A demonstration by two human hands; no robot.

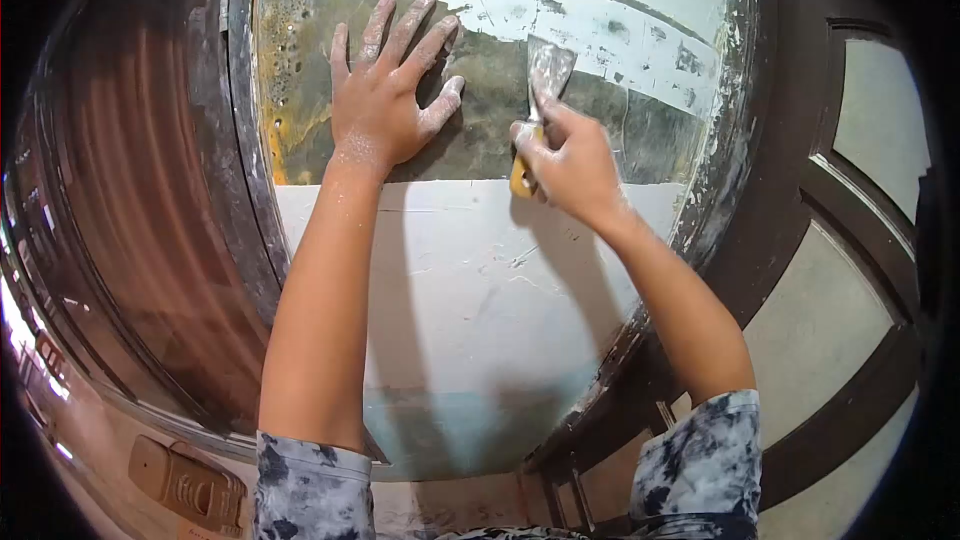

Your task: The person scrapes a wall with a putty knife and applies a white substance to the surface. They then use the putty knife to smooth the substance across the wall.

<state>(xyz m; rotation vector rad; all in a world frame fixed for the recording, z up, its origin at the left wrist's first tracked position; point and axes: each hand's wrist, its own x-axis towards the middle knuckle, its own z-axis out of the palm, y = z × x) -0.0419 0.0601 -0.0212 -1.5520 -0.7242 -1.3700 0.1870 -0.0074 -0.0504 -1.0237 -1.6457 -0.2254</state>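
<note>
My right hand (572, 162) grips a putty knife (549, 65) by its yellow handle. Its blade points up at the lower edge of a white painted band on the wall panel (500, 320), where the coating is patchy and flaking. To the left, my left hand (390, 90) lies with spread fingers on a dark, bare stretch of the same panel. White dust covers both hands, most of all the left fingers. Below the dark stretch the surface is whitish, with scratches and small marks.
A dark, paint-chipped frame (250, 130) borders the panel on both sides. On the left hangs a reddish-brown curtain (150, 190); at right is a dark brown door (800, 175) with pale panels. A brown plastic object (187, 485) lies at the lower left.
</note>
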